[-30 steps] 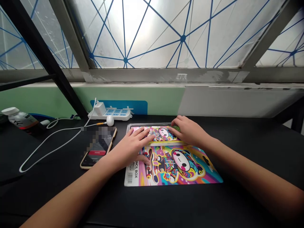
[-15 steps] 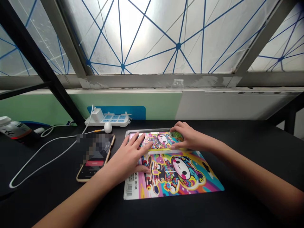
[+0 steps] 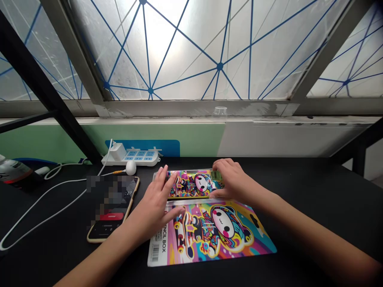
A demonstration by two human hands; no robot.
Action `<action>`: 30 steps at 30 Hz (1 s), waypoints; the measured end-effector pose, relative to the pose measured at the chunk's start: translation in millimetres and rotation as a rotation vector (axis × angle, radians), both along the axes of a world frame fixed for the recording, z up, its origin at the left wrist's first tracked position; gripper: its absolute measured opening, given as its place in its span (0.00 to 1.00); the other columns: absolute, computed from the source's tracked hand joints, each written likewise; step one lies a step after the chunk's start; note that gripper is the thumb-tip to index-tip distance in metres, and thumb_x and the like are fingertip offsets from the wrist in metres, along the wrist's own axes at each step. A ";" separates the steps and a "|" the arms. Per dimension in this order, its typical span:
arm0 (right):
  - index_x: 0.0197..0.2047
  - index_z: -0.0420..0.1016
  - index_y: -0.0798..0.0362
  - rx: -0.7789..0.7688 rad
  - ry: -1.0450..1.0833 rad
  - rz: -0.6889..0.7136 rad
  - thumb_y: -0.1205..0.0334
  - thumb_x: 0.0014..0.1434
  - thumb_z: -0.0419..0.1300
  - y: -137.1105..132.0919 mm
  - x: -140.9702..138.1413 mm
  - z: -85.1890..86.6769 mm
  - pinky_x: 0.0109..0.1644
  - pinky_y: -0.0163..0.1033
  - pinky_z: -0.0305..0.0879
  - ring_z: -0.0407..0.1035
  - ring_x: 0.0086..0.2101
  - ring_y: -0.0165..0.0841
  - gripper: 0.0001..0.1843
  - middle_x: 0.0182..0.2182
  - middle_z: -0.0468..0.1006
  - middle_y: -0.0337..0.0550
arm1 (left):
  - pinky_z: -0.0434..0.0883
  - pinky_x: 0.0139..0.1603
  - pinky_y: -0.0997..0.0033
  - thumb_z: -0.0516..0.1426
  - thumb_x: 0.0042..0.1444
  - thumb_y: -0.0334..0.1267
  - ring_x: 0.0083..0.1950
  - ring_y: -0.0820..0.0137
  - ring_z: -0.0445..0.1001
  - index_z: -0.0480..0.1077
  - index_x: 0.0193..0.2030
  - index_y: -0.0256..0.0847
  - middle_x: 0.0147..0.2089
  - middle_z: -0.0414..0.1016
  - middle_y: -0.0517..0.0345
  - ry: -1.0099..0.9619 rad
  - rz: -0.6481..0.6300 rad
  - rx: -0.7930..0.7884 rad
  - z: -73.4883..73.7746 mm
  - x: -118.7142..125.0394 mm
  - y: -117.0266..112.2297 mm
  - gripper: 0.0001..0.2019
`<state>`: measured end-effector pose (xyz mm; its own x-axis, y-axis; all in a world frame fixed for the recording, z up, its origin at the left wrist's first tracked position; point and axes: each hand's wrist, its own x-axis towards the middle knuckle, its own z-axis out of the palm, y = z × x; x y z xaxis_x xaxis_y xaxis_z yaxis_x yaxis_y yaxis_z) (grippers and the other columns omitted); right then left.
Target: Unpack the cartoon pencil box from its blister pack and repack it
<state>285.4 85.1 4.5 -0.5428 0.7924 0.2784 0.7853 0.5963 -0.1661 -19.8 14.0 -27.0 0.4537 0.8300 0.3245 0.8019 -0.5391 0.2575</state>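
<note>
In the head view, the only one we have, we find the colourful pencil box (image 3: 190,185) lying lengthwise on the black table (image 3: 311,191), set along the far edge of a larger printed card (image 3: 227,227) that carries the same cartoon figure on a skateboard and the words PENCIL BOX at its left side. We see the left hand (image 3: 157,201) laid over the left end of the box, its fingers stretched and spread rather than clenched, the thumb reaching out above the card; how hard it presses we cannot tell. We see the right hand (image 3: 229,179) grasping the right end of the box, fingers bent over the back and thumb along the front edge, with a bit of green showing beneath them. To the left of the left hand we note a phone (image 3: 112,223), its screen partly blurred out, and beyond it a white power strip (image 3: 143,159) with a white adapter (image 3: 118,152) plugged in. A white cable (image 3: 49,191) loops across the table, and a bottle (image 3: 13,173) is cut by the left edge. Behind everything we see a frosted window (image 3: 185,59) crossed by blue lines, a clear cup (image 3: 220,111) on its sill
</note>
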 end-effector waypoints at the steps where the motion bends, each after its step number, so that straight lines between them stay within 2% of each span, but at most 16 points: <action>1: 0.45 0.68 0.48 0.025 0.002 0.005 0.43 0.47 0.74 -1.4 -2.2 0.4 0.55 0.58 0.62 0.68 0.50 0.51 0.30 0.47 0.76 0.51 | 0.55 0.71 0.34 0.56 0.67 0.52 0.79 0.43 0.34 0.31 0.78 0.52 0.81 0.31 0.38 -0.019 0.011 0.013 0.5 0.2 0.6 0.43; 4: 0.45 0.67 0.48 0.108 -0.010 0.008 0.49 0.49 0.75 -7.2 -8.8 0.6 0.62 0.62 0.55 0.74 0.44 0.47 0.28 0.41 0.78 0.45 | 0.53 0.72 0.34 0.57 0.67 0.50 0.79 0.42 0.32 0.35 0.78 0.51 0.81 0.30 0.39 -0.087 0.056 0.028 3.4 -0.1 3.7 0.42; 6: 0.46 0.66 0.48 0.174 -0.021 0.013 0.52 0.50 0.75 -11.5 -12.1 0.2 0.63 0.62 0.54 0.75 0.40 0.45 0.26 0.38 0.77 0.43 | 0.55 0.71 0.35 0.57 0.67 0.51 0.79 0.43 0.37 0.35 0.78 0.51 0.80 0.32 0.38 -0.154 0.083 0.010 7.1 -1.5 6.4 0.42; 9: 0.47 0.67 0.48 0.265 -0.018 0.044 0.55 0.53 0.73 -16.3 -14.4 -0.5 0.60 0.59 0.59 0.73 0.42 0.45 0.23 0.41 0.77 0.47 | 0.59 0.71 0.40 0.56 0.67 0.50 0.78 0.47 0.49 0.37 0.77 0.49 0.79 0.44 0.38 -0.281 0.121 0.072 14.7 -5.4 10.0 0.40; 11: 0.48 0.67 0.50 0.301 -0.007 0.062 0.57 0.58 0.69 -18.8 -15.5 0.3 0.57 0.55 0.63 0.71 0.44 0.45 0.19 0.44 0.77 0.50 | 0.60 0.72 0.44 0.57 0.67 0.48 0.75 0.51 0.57 0.46 0.76 0.47 0.76 0.53 0.41 -0.327 0.120 0.159 19.7 -8.7 11.5 0.36; 13: 0.50 0.69 0.51 0.332 0.005 0.076 0.59 0.62 0.64 -22.3 -16.9 2.7 0.55 0.53 0.64 0.69 0.46 0.46 0.14 0.46 0.76 0.52 | 0.65 0.69 0.47 0.57 0.66 0.47 0.70 0.54 0.66 0.61 0.69 0.44 0.70 0.65 0.43 -0.304 0.082 0.207 23.1 -11.5 12.1 0.27; 15: 0.51 0.70 0.53 0.366 0.016 0.090 0.60 0.67 0.58 -28.2 -18.2 6.5 0.55 0.53 0.64 0.68 0.47 0.46 0.11 0.47 0.76 0.54 | 0.72 0.63 0.50 0.58 0.66 0.47 0.62 0.55 0.74 0.71 0.58 0.42 0.60 0.76 0.45 -0.258 0.033 0.218 24.8 -12.9 11.7 0.18; 17: 0.53 0.72 0.53 0.400 0.028 0.095 0.64 0.69 0.52 -36.8 -17.7 10.4 0.57 0.54 0.64 0.67 0.48 0.47 0.13 0.49 0.75 0.55 | 0.76 0.56 0.53 0.57 0.66 0.45 0.53 0.57 0.79 0.75 0.50 0.41 0.50 0.81 0.48 -0.235 0.005 0.234 26.6 -12.8 9.8 0.13; 19: 0.54 0.73 0.52 0.433 0.044 0.085 0.67 0.68 0.50 -47.5 -14.0 13.0 0.57 0.56 0.64 0.66 0.49 0.47 0.15 0.49 0.75 0.54 | 0.75 0.55 0.52 0.55 0.68 0.44 0.48 0.59 0.79 0.77 0.45 0.42 0.45 0.82 0.50 -0.238 0.002 0.272 31.1 -11.7 5.1 0.11; 21: 0.53 0.73 0.49 0.498 0.079 0.068 0.69 0.67 0.51 -59.6 -6.8 12.7 0.57 0.56 0.65 0.66 0.49 0.46 0.16 0.47 0.75 0.52 | 0.73 0.57 0.50 0.54 0.69 0.44 0.48 0.59 0.78 0.77 0.43 0.42 0.42 0.82 0.51 -0.251 0.002 0.316 39.1 -10.7 -3.8 0.12; 23: 0.51 0.73 0.47 0.589 0.136 0.058 0.68 0.65 0.54 -72.8 2.5 9.4 0.54 0.54 0.67 0.66 0.48 0.45 0.13 0.46 0.75 0.50 | 0.71 0.60 0.50 0.56 0.68 0.46 0.51 0.58 0.77 0.76 0.48 0.42 0.46 0.81 0.50 -0.270 -0.017 0.363 48.2 -10.8 -17.3 0.12; 25: 0.49 0.72 0.46 0.668 0.199 0.077 0.68 0.63 0.57 -87.4 11.8 4.0 0.51 0.51 0.69 0.67 0.47 0.44 0.12 0.44 0.75 0.48 | 0.70 0.62 0.50 0.58 0.66 0.49 0.58 0.56 0.74 0.71 0.57 0.42 0.55 0.78 0.46 -0.285 -0.058 0.404 53.4 -12.1 -34.8 0.18; 27: 0.49 0.71 0.46 0.697 0.233 0.115 0.67 0.62 0.60 -103.7 19.3 -2.3 0.48 0.50 0.70 0.68 0.45 0.43 0.13 0.42 0.75 0.47 | 0.67 0.65 0.47 0.60 0.64 0.53 0.64 0.52 0.70 0.66 0.64 0.43 0.63 0.73 0.43 -0.272 -0.104 0.379 50.2 -13.9 -54.8 0.26; 30: 0.50 0.71 0.46 0.723 0.219 0.178 0.69 0.61 0.62 -129.0 25.6 -12.4 0.47 0.48 0.71 0.68 0.43 0.42 0.15 0.41 0.75 0.46 | 0.65 0.69 0.48 0.61 0.64 0.50 0.71 0.52 0.64 0.58 0.69 0.47 0.71 0.64 0.44 -0.280 -0.101 0.209 29.1 -15.3 -85.1 0.31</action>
